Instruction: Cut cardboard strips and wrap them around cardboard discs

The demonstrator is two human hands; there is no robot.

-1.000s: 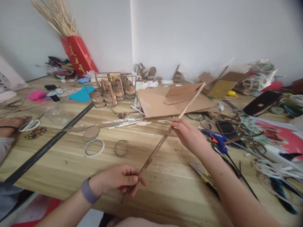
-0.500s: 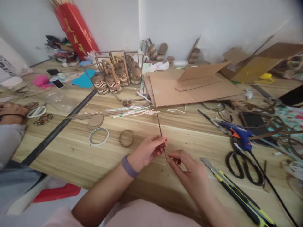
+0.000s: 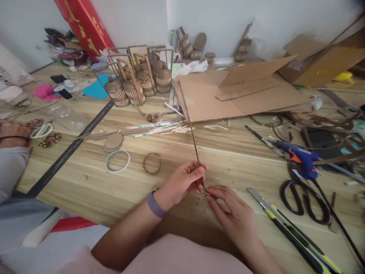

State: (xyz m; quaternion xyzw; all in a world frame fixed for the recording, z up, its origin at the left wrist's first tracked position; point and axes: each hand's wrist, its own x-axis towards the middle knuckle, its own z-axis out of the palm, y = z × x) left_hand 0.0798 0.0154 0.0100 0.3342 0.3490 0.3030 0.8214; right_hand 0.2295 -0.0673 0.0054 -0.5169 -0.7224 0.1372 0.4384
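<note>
A thin dark patterned strip (image 3: 195, 142) runs from the cardboard's edge down into my hands. My left hand (image 3: 186, 182) pinches it between thumb and fingers near its lower end. Just below, my right hand (image 3: 232, 207) grips the strip's tip between thumb and forefinger; the very end is mostly hidden by the fingers. Left of my hands, a ring of similar patterned strip (image 3: 152, 163) lies on the wooden table, beside a roll of white tape (image 3: 118, 161) and a round brown disc (image 3: 113, 142).
Several small lidded baskets with tall handles (image 3: 134, 89) stand behind. A cardboard sheet (image 3: 205, 108) lies at the back. To the right are a utility knife (image 3: 296, 234), black-handled scissors (image 3: 306, 201) and a blue glue gun (image 3: 299, 156). Another person's hand (image 3: 13, 131) rests at far left.
My view has shifted slightly, so the tools at the right sit further right in the picture. Both hands keep their pinch on the strip, with little movement between them.
</note>
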